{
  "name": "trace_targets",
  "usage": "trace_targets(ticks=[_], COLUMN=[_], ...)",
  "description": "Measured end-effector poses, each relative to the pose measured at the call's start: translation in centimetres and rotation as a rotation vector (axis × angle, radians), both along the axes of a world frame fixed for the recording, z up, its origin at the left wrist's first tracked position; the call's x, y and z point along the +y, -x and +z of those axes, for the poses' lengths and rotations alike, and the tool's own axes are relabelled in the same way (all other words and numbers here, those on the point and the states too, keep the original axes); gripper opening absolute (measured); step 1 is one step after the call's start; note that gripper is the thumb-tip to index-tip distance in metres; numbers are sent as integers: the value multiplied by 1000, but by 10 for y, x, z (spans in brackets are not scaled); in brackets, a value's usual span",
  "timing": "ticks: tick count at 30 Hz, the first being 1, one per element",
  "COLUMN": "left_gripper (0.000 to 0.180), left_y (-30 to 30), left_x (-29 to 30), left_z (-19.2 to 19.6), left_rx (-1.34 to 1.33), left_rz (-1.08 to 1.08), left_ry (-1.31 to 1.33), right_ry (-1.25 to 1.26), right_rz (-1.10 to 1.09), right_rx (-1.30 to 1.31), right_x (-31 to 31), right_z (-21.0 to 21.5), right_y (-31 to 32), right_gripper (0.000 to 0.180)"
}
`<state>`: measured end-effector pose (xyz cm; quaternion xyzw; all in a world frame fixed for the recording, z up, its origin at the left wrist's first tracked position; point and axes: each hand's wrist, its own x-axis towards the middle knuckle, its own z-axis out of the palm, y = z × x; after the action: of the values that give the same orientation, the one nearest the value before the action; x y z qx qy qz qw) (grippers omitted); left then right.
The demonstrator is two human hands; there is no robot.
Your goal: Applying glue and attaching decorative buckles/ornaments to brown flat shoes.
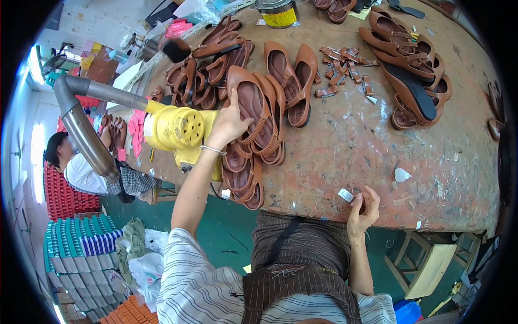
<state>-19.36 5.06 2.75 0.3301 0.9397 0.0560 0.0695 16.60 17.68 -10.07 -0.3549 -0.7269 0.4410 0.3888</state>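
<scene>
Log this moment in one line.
left hand: grasping brown shoe | right hand: at white label | yellow machine: left of shoe | brown strap pieces: on table

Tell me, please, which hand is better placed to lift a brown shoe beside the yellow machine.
Probably the left hand: it rests on a brown shoe there. The right hand is farther off, by the near edge of the table, at a small white tag.

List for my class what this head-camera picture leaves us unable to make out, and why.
Head view:
Left hand: palm, hidden by the back of the hand.
White label: markings too small to read; the right hand's contact with it is unclear.
Yellow machine: partly behind the left forearm.
Can: top cut off by the upper edge.
</scene>
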Motion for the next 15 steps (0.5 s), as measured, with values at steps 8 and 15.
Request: trace_targets(ticks=[8, 15], left_gripper=[48, 53], left_y=[10, -154], left_x=[-17, -23], left_z=[15, 38], left_rx=[202, -610], left_rz=[45, -21], left_ry=[-819, -585], right_ry=[-22, -180], right_rz=[-542, -291], right_rx=[-51, -271], right_x=[38, 84], right_z=[7, 8], right_y=[-44, -30], right_gripper=[43, 55])
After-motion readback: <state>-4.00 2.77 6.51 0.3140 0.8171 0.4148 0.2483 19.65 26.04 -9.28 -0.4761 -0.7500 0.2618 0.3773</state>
